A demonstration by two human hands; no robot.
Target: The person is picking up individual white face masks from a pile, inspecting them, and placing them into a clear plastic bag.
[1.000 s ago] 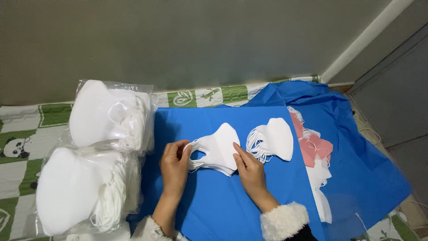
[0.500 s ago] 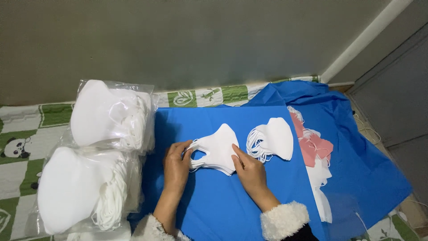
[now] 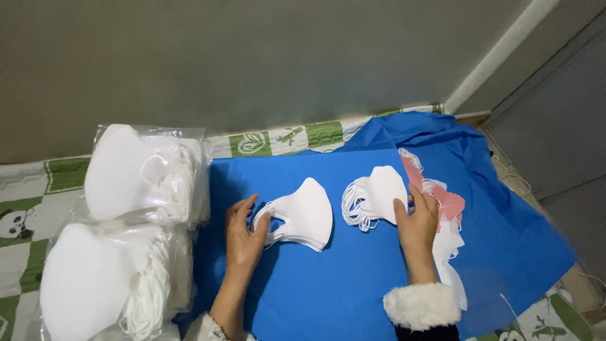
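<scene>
A stack of white masks (image 3: 303,218) lies on the blue sheet (image 3: 328,284), the left hand (image 3: 245,235) resting open against its ear loops. The right hand (image 3: 416,221) lies flat on a second mask stack (image 3: 375,196) beside pink masks (image 3: 442,196). Bagged masks (image 3: 142,173) sit left.

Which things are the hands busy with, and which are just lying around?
Busy with:
- left hand touching the middle stack of white masks
- right hand on the smaller mask stack

Lying around:
- two clear bags of masks
- pink and white masks beside the right hand
- blue sheet
- green panda mat
</scene>
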